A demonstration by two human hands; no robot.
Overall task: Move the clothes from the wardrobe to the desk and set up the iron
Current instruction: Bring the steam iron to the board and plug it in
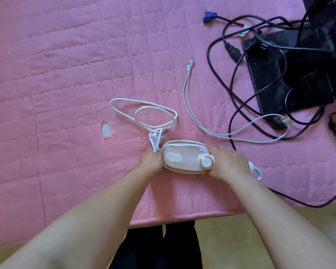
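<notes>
A small white iron (184,159) lies on its side near the front edge of the surface (56,74), which is covered with a pink quilted cloth. The left hand (150,159) is at the iron's left end, and its fingers are curled and pinching the white cord (144,113) just where the cord bunches up next to the plug (155,137). This looks like the way you hold a cord when you want to unwind it. Part of the cord is wrapped around the iron's body, and the rest lies in loose loops further back on the surface. The right hand (226,162) rests on the iron's other end, beside the round dial (206,162), with the fingers fairly flat and pressing down. It seems to be there to keep the iron from sliding while the cord comes off. No clothes can be seen on the surface. Behind the iron, toward the right, a thin white charging cable (188,90) lies apart from it. In the far right corner there is a tangle of black cables (231,78), a blue plug (209,16) and a black monitor stand (291,74). The iron's cord should stay away from that tangle so it does not get mixed up.
</notes>
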